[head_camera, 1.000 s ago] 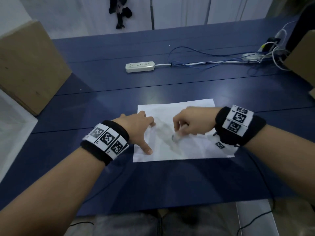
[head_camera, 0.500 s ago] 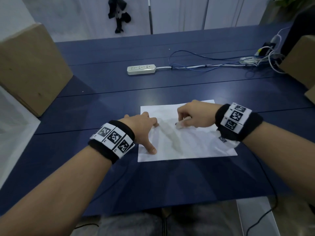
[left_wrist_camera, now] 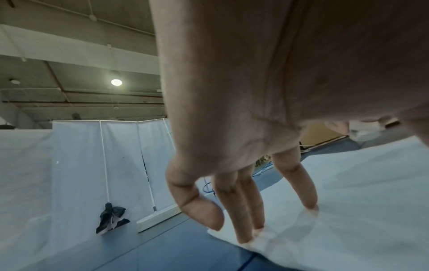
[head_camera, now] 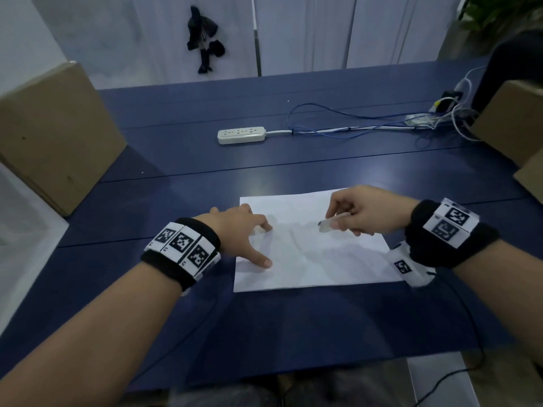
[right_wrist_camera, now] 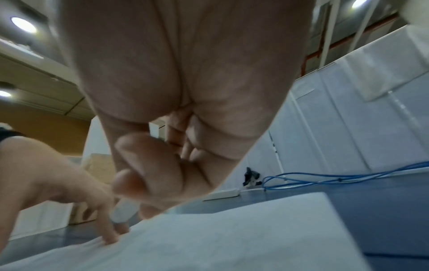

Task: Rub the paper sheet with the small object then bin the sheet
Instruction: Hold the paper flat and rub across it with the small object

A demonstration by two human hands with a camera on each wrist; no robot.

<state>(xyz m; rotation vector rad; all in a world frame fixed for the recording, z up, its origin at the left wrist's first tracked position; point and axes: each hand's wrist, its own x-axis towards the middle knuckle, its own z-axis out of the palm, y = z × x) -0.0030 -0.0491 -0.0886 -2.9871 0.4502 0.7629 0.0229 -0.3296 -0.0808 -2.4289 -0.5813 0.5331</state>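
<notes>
A white paper sheet (head_camera: 311, 254) lies flat on the blue table, slightly wrinkled in its middle. My left hand (head_camera: 246, 230) presses on the sheet's left side with spread, straight fingertips (left_wrist_camera: 311, 207). My right hand (head_camera: 361, 212) hovers over the sheet's upper right part and pinches a small white object (head_camera: 326, 226) with a dark tip. In the right wrist view the small object (right_wrist_camera: 121, 212) pokes out below the thumb, just above the paper (right_wrist_camera: 209, 238).
A white power strip (head_camera: 241, 136) with blue cables (head_camera: 338, 124) lies farther back on the table (head_camera: 293, 333). Cardboard boxes stand at the left (head_camera: 53, 136) and right (head_camera: 511, 127) edges. A black cord (head_camera: 458, 306) trails from my right wrist.
My right hand slid with the small object from the sheet's middle up and to the right across the paper. The left hand has stayed pressed on the sheet's left side.
</notes>
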